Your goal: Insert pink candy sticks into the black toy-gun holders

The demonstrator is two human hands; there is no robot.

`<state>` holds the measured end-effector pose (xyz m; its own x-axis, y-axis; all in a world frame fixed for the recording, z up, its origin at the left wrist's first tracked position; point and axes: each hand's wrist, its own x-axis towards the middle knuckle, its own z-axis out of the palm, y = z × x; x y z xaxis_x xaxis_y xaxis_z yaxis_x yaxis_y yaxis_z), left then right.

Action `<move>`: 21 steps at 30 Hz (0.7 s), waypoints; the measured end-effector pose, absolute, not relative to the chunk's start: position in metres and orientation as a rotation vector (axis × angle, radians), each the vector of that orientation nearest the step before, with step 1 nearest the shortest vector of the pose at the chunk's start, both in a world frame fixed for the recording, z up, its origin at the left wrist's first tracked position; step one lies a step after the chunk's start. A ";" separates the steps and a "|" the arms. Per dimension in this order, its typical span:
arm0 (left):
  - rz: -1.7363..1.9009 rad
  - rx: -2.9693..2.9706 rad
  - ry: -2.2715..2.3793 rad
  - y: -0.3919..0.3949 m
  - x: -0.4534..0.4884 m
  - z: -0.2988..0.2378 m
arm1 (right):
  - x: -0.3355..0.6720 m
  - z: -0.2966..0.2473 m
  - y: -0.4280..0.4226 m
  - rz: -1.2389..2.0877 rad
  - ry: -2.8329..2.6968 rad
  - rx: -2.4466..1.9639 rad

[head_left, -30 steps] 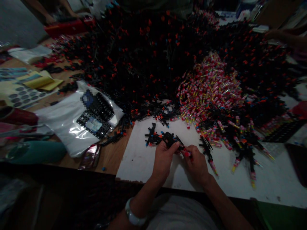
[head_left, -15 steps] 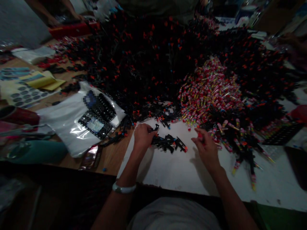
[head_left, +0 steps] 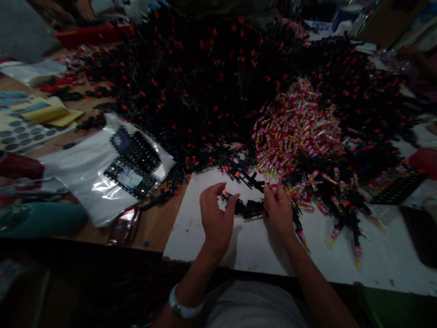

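My left hand [head_left: 216, 218] is open, thumb and fingers apart and curved over the white board. Close to its fingertips lie small black toy guns [head_left: 251, 209], at least one with an orange tip. The fingers of my right hand [head_left: 282, 212] are pinched together at the right end of that group. Something small and red shows at its fingertips, looking like one of the wrapped tubes, though mostly hidden. Another black toy gun [head_left: 252, 180] lies just left of those fingertips. Beside my right wrist lies a toy gun with a pink-and-yellow tube [head_left: 303, 239] attached.
A large heap of black toy guns [head_left: 191, 86] with orange tips covers the table's back. Wrapped tubes [head_left: 300, 127] are piled at right. A plastic bag [head_left: 88, 168], a teal bottle [head_left: 44, 217] and sticker sheets [head_left: 23, 132] lie left. A co-worker's hands [head_left: 85, 9] show at far left.
My left hand has moved right and opened from the toy gun it pinched. My right hand has moved left, closer to it. A toy gun with a tube now lies beside my right wrist.
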<state>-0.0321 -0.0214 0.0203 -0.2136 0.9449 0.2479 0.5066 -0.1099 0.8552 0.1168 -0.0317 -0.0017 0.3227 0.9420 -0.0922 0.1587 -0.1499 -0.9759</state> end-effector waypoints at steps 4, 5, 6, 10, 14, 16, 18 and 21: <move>1.016 0.970 1.302 -0.031 -0.023 0.017 | 0.115 0.002 -0.044 1.354 -0.975 -1.375; 0.993 0.876 1.235 -0.032 -0.021 0.017 | 0.115 0.003 -0.047 1.384 -1.053 -1.368; 0.996 0.813 1.205 -0.032 -0.019 0.017 | 0.115 0.003 -0.050 1.370 -1.131 -1.377; 1.087 0.722 1.227 -0.033 -0.019 0.020 | 0.123 0.002 -0.059 1.096 -1.382 -1.490; 1.107 0.676 1.219 -0.035 -0.020 0.022 | 0.130 0.000 -0.061 0.885 -1.602 -1.507; 1.105 0.669 1.213 -0.036 -0.019 0.023 | 0.131 -0.001 -0.061 0.837 -1.644 -1.492; 1.103 0.675 1.214 -0.036 -0.017 0.024 | 0.130 -0.001 -0.061 0.820 -1.668 -1.493; 1.098 0.688 1.217 -0.037 -0.016 0.025 | 0.129 -0.002 -0.061 0.810 -1.682 -1.477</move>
<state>-0.0162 -0.0369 0.0254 -0.0246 0.9240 -0.3817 -0.2852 0.3595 0.8885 0.1285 -0.0614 -0.0025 -0.0605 0.9905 0.1235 0.5208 0.1369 -0.8426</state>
